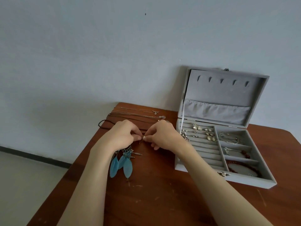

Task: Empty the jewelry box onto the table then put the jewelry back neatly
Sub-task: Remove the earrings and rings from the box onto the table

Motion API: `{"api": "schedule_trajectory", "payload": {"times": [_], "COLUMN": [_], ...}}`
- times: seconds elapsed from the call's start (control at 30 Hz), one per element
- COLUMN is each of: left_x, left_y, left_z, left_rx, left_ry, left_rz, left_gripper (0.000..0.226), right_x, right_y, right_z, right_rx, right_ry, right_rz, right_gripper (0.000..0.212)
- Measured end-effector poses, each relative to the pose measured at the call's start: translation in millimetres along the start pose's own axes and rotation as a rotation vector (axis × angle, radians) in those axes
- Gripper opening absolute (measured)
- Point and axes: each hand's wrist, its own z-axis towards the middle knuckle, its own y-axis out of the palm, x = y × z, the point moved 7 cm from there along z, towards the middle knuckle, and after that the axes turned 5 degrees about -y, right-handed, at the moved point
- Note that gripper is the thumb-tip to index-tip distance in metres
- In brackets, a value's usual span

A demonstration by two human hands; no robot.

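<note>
The grey jewelry box [184, 163] stands open at the right of the wooden table [162, 201], lid up against the wall. Its ring rolls hold several earrings [210, 136]; the right compartments hold a silver chain [228, 139] and red bead bracelets [239, 165]. My left hand [123, 136] and my right hand [162, 136] meet over the table's middle, fingertips together, pinching a small pearl earring [144, 137]. Blue feather earrings [122, 165] lie just below my left wrist. Thin necklaces [146, 114] and a dark cord [104, 123] lie behind my hands.
A plain pale wall rises right behind the table. The table's left edge drops to a light floor with a dark skirting strip [32, 157]. Bare scratched wood fills the near part of the table between my forearms.
</note>
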Motion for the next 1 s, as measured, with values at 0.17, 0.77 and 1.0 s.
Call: {"api": "schedule_trajectory", "payload": {"times": [0.17, 0.77, 1.0], "left_x": [0.6, 20.0, 89.3], "left_y": [-1.5, -16.0, 6.0], "left_z": [-0.1, -12.5, -30.9], "left_rx": [0.038, 0.216, 0.262], "left_ry": [0.010, 0.115, 0.461], "left_rz": [-0.032, -0.098, -0.174], "left_gripper": [0.018, 0.020, 0.026], "right_x": [0.5, -0.8, 54.2], "right_y": [0.9, -42.3, -120.5], "right_z": [-1.0, -40.1, -71.9], "right_rx": [0.034, 0.140, 0.465], "right_ry": [-0.005, -0.091, -0.005], "right_rz": [0.016, 0.169, 0.172], "right_gripper": [0.017, 0.015, 0.011]}}
